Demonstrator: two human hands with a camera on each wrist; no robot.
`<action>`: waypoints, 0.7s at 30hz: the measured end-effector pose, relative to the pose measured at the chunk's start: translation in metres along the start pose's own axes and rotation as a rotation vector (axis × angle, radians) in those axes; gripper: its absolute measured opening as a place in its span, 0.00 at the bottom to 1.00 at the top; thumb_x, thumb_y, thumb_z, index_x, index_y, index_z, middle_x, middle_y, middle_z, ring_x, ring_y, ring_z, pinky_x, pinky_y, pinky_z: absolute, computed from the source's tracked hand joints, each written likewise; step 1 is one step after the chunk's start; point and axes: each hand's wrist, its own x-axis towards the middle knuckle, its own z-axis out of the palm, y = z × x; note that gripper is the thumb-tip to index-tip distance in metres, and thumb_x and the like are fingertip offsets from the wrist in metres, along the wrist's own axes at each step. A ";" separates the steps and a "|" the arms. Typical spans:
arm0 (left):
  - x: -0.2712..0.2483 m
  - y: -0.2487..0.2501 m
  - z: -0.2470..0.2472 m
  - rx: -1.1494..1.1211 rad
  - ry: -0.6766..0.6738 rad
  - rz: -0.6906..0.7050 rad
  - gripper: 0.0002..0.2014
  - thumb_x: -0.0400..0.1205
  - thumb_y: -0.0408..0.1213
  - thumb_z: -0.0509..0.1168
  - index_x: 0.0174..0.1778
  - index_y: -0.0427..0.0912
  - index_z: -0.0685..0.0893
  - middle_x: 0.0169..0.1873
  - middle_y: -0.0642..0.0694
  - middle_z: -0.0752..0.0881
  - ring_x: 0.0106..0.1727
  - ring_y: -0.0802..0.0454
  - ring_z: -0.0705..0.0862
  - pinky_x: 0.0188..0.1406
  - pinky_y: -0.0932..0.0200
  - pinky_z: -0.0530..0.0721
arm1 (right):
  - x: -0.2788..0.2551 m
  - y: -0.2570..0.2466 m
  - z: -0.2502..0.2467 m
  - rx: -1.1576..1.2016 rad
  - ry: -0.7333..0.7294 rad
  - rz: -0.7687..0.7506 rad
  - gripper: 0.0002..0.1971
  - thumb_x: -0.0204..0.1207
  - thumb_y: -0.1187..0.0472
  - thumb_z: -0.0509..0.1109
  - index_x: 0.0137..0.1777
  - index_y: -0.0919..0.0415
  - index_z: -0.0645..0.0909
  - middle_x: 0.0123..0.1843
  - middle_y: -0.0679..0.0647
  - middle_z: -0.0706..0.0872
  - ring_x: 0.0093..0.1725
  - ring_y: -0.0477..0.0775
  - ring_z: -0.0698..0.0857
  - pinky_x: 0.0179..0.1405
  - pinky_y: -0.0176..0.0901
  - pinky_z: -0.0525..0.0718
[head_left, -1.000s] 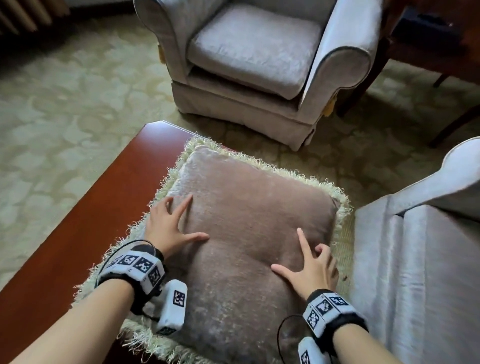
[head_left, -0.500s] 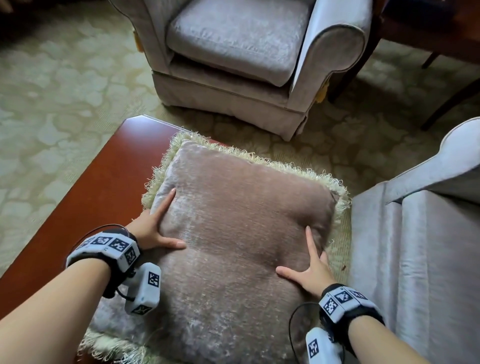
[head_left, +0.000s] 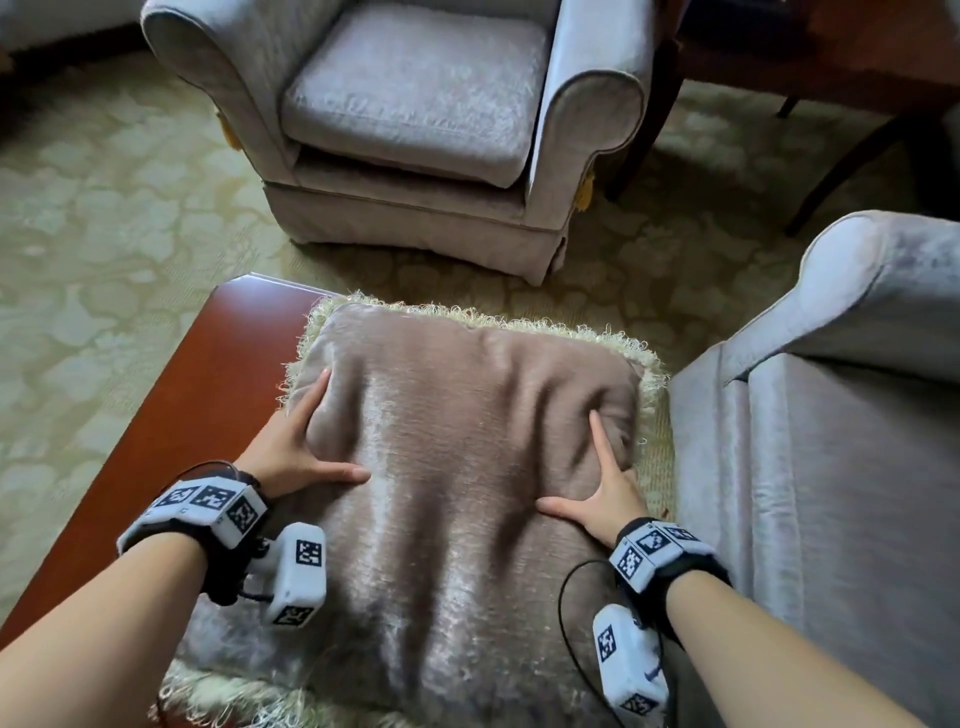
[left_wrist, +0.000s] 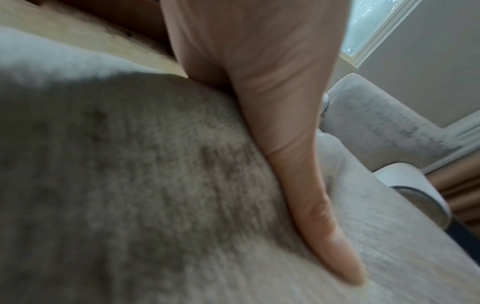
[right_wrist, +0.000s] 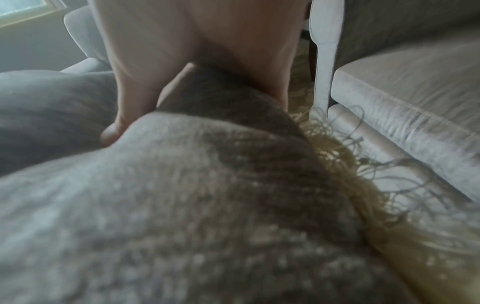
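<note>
Both hands have slid outward: the left hand (head_left: 291, 452) and right hand (head_left: 608, 499) press the flanks of the square taupe velvet cushion (head_left: 467, 467), each grip wide, fingers straight. Creased, it sits on the far right corner of the red-brown wooden worktop (head_left: 197, 415). Only the right wrist view shows fabric bulging between thumb and fingers.

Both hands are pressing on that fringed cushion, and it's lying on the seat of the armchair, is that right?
Not quite. The left hand and the right hand do press on the fringed cushion, but it lies on the reddish wooden table, not on the seat of the armchair, as the head view shows.
</note>
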 end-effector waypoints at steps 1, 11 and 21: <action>0.003 0.013 -0.003 -0.009 0.012 0.012 0.74 0.39 0.76 0.70 0.81 0.51 0.49 0.81 0.50 0.57 0.80 0.54 0.57 0.74 0.63 0.53 | -0.003 -0.004 -0.015 0.011 0.023 -0.008 0.65 0.51 0.44 0.85 0.76 0.24 0.38 0.79 0.67 0.63 0.79 0.65 0.63 0.79 0.52 0.62; 0.056 0.200 0.030 -0.076 -0.087 0.223 0.74 0.40 0.71 0.75 0.80 0.58 0.44 0.80 0.55 0.56 0.79 0.58 0.56 0.74 0.63 0.55 | -0.035 0.021 -0.210 0.011 0.296 0.010 0.63 0.52 0.44 0.84 0.75 0.23 0.37 0.70 0.70 0.68 0.74 0.67 0.70 0.76 0.54 0.67; 0.162 0.471 0.166 0.022 -0.177 0.532 0.69 0.48 0.54 0.84 0.81 0.52 0.48 0.80 0.49 0.60 0.79 0.54 0.60 0.73 0.63 0.57 | -0.056 0.145 -0.420 0.234 0.661 0.038 0.63 0.53 0.57 0.87 0.79 0.31 0.45 0.82 0.56 0.60 0.81 0.57 0.61 0.78 0.45 0.58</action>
